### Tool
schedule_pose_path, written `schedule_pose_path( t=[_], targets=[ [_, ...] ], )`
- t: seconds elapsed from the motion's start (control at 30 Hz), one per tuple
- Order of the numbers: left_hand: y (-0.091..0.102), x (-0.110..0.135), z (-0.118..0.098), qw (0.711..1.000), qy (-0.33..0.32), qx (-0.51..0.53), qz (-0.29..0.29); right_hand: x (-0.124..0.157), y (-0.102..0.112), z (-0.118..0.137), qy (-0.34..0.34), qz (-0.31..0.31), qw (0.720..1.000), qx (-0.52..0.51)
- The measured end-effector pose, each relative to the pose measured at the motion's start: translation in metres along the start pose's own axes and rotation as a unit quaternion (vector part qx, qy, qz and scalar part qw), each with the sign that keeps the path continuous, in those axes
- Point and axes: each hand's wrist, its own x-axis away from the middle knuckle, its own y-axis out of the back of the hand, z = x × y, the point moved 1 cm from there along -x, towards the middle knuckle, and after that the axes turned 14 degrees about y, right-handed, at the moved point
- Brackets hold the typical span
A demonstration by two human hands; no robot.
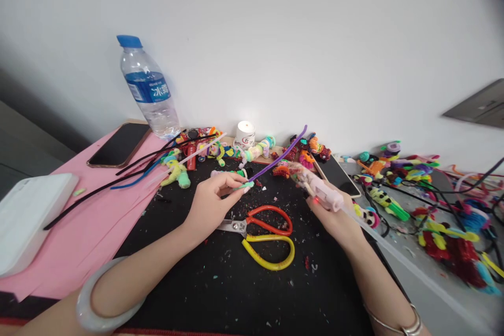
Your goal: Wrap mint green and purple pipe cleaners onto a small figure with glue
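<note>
My left hand pinches the lower end of a purple pipe cleaner that rises toward the back right; a small green fuzzy piece sits at my fingertips. My right hand grips a pink glue gun, nozzle pointing left toward the pipe cleaner, a clear glue stick trailing behind it. Between my hands, red-and-yellow-handled scissors lie on the black mat.
A water bottle stands at the back left, by a dark phone on pink paper. A lit candle, pipe-cleaner figures and cables crowd the back and right. A white box lies far left.
</note>
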Motion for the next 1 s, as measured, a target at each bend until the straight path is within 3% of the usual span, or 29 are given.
schedule_pose_path(
  t=[0.37,1.0],
  targets=[
    [-0.002,0.003,-0.004,0.997,-0.008,-0.078,-0.006,0.01,-0.018,0.012,0.02,0.112,0.978,-0.174],
    [-0.003,0.006,-0.006,0.994,-0.013,-0.106,0.004,0.009,-0.023,0.017,0.043,0.112,0.984,-0.135]
  ],
)
